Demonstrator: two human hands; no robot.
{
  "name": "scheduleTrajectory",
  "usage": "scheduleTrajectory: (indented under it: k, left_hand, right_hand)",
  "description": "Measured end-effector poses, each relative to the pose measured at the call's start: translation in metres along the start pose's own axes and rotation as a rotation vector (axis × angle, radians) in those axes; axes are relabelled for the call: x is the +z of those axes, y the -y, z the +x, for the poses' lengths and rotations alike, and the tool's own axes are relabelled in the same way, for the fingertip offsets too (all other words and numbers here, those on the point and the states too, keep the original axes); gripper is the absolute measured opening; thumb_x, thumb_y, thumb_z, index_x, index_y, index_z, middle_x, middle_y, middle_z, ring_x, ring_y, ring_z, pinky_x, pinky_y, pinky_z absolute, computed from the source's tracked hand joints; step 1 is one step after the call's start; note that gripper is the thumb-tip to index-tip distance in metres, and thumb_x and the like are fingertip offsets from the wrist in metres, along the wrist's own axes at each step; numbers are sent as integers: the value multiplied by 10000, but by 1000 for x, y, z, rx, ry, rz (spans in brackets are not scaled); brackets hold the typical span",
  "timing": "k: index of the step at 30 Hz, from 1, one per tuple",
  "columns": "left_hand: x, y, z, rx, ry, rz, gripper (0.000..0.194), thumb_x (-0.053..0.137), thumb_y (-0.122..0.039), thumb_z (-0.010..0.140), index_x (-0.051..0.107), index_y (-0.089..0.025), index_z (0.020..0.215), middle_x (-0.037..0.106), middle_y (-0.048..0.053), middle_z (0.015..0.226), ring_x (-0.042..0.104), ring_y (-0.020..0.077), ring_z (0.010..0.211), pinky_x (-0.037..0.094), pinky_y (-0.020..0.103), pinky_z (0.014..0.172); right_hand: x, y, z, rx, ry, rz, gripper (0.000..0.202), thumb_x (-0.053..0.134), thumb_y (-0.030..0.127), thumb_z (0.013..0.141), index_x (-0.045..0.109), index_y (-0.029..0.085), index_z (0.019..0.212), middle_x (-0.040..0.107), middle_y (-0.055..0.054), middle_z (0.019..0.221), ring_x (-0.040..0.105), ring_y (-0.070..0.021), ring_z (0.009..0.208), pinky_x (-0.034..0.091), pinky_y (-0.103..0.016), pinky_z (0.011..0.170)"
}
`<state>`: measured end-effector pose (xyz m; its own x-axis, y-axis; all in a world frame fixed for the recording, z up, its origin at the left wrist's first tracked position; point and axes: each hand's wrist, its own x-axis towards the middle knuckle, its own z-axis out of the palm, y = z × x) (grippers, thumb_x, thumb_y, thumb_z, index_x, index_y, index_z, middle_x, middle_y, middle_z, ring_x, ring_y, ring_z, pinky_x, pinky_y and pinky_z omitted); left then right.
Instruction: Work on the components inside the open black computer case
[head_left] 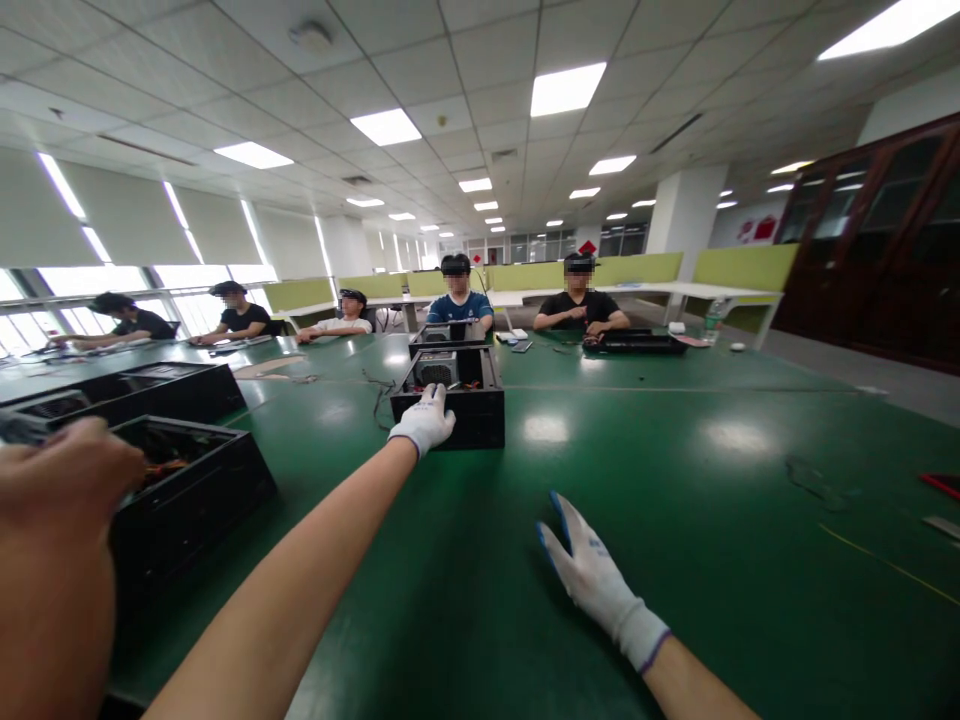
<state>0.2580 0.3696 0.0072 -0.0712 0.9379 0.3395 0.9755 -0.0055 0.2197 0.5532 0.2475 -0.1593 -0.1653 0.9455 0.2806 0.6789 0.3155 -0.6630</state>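
A black computer case (pixel 469 418) with an open top lies on the green table, a power supply unit (pixel 437 370) showing inside. My left hand (pixel 425 420), in a white glove, rests at the case's near left edge with its fingers over the rim; whether they grip it is hard to see. Over the table, right of the case and nearer to me, is my right hand (pixel 589 570), also gloved in white with blue fingertips. Its fingers are apart and hold nothing.
A co-worker's bare hand (pixel 82 470) is at the far left, beside another open case (pixel 195 500). Behind that lies a further case (pixel 217 390). Several people sit across the green table (pixel 720 520). A bottle (pixel 712 320) stands at back right.
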Motion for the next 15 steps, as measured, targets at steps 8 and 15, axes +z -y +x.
scheduleTrajectory:
  k: [8, 15]
  left_hand:
    - [3, 1, 30, -10, 59, 101, 399, 616, -384, 957, 576, -176, 1295, 599, 108, 1307, 626, 241, 1110, 559, 467, 925]
    - [-9, -9, -27, 74, 3, 150, 382, 515, -389, 1001, 567, -210, 1335, 570, 112, 1348, 640, 229, 1095, 544, 405, 931]
  right_hand:
    - [-7, 12, 0, 10, 61, 0, 756, 386, 569, 974, 336, 101, 1566, 347, -192, 1610, 316, -295, 1497, 274, -462, 1230]
    - [-9, 20, 2, 45, 48, 47, 856, 359, 639, 965, 270, 48, 1578, 324, -213, 1615, 295, -299, 1505, 241, -479, 1243]
